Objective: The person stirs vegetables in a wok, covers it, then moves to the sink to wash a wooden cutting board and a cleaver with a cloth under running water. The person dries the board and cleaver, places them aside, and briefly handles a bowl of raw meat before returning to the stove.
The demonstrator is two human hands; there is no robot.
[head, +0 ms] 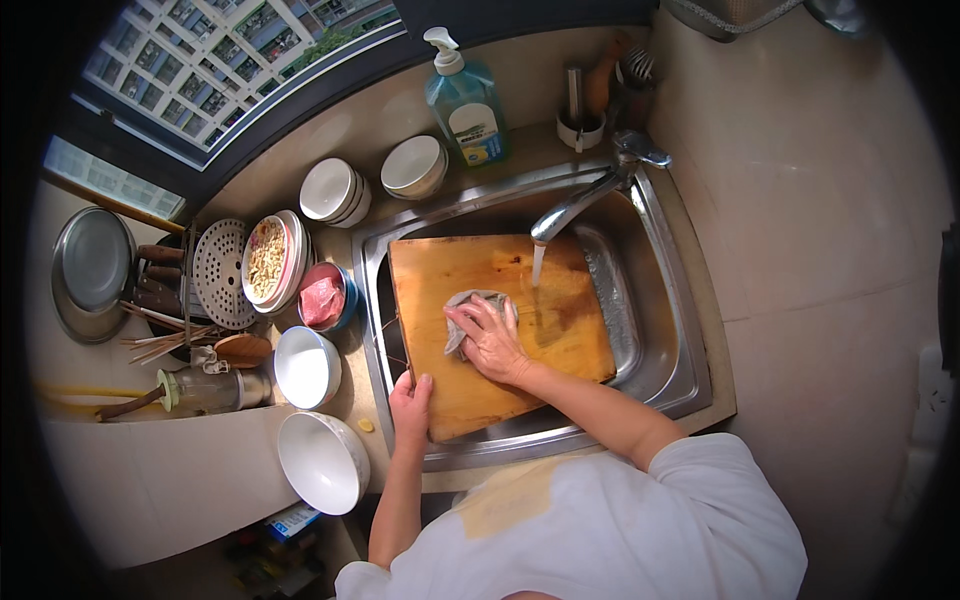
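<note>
A wet wooden cutting board (450,397) lies across the stainless steel sink (675,352). My left hand (410,405) grips its lower left edge, thumb on top. Under my right hand (491,341) is a crumpled grey cloth (457,341), pressed flat on the board left of the water stream. Water runs from the chrome faucet (570,214) onto the right part of the board, where the wood looks darker.
Left of the sink stand a bowl with raw meat (322,298), stacked plates with peanuts (264,259), white bowls (324,463) and a perforated steamer plate (225,274). Behind it are stacked bowls (330,191), a pump bottle (469,112) and a utensil holder (580,135).
</note>
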